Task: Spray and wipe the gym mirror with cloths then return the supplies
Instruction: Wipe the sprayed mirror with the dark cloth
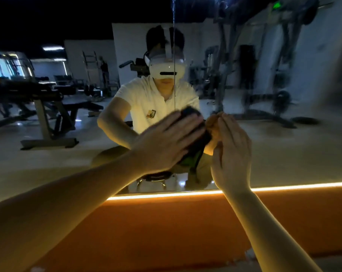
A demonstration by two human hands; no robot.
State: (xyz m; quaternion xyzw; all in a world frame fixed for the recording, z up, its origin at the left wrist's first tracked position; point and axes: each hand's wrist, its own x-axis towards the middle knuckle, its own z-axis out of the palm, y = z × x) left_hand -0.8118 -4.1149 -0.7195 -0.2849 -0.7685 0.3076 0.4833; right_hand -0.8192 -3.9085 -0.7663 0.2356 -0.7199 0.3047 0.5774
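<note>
The gym mirror [284,146] fills the upper view and shows my reflection. My left hand [164,140] lies flat on a dark cloth [193,116] and presses it against the glass, just right of the mirror's vertical seam [174,55]. A green patch [189,160] shows below the cloth. My right hand [233,152] is flat against the glass right beside it, fingers together and pointing up. A tan shape [213,124] sits between that hand and the dark cloth; I cannot tell whether it is a second cloth or the hand's reflection. No spray bottle is in view.
A lit LED strip [166,195] runs along the mirror's bottom edge, above an orange wall band [166,232]. The glass reflects weight benches [48,114], machines [274,85] and a round stool [154,178] under me.
</note>
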